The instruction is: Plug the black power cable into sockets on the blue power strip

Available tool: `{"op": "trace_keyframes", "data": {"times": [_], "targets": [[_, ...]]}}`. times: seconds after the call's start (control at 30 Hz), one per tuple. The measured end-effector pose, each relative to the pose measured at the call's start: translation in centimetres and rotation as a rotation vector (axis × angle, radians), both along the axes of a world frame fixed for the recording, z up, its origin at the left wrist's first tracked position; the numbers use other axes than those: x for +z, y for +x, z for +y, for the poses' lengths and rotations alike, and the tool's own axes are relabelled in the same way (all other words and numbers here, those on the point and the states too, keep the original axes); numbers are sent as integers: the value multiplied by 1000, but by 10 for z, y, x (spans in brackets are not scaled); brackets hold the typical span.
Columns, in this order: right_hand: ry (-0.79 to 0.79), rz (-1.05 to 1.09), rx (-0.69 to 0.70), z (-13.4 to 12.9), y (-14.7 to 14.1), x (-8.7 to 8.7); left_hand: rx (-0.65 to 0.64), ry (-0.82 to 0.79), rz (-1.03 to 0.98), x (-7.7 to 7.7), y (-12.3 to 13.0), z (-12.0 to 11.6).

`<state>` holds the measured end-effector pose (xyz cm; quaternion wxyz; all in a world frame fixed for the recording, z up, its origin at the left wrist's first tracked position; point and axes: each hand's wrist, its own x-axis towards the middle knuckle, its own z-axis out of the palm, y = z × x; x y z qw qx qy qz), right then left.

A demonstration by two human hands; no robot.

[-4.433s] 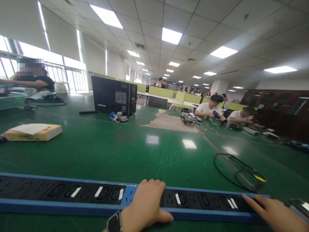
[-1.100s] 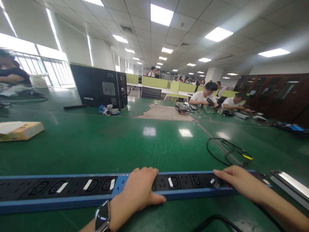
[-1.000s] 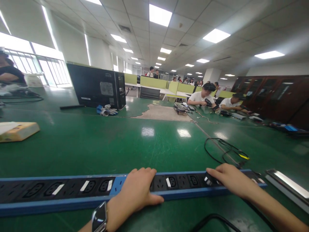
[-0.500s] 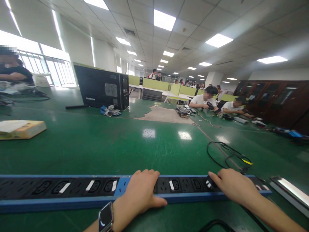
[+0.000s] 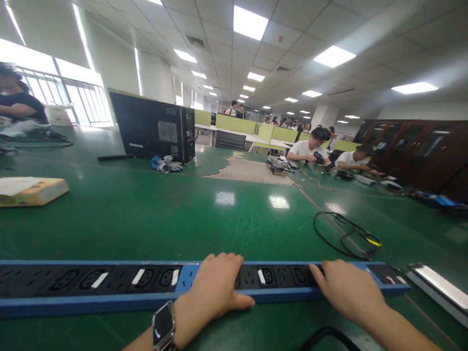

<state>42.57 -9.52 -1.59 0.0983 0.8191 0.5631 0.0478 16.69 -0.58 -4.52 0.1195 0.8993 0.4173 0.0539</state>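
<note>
At six o'clock, our left hand (image 5: 216, 282) gripped the strip (image 5: 120, 284) across its width, fingers at the far edge and thumb at the near one, seemingly to steady it flat on the bench (image 5: 175, 229). At five, our right hand (image 5: 349, 288) curled over its top; anything beneath was hidden. A looped cable (image 5: 370, 254) lay at four.

The green table (image 5: 190, 219) bears a blue power strip (image 5: 146, 300) at six o'clock, coiled cable (image 5: 342, 237) at four, tissue pack (image 5: 47, 191) at nine, computer tower (image 5: 146, 126) at ten.
</note>
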Motion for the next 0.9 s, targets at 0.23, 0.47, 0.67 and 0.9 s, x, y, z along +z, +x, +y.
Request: {"op": "trace_keyframes", "data": {"times": [0.23,0.47,0.67,0.9], "targets": [[27,13,-9,-6,-1,-11,-16,26,-19,-3,0,0],[-10,219,81,3,15,27,-10,33,-16,-2,0,-1],[-176,935,206,24,-43,48,-2,37,-12,-1,1,-3],[-71,836,195,62,-88,9,4,46,-10,-3,1,-2]]}}
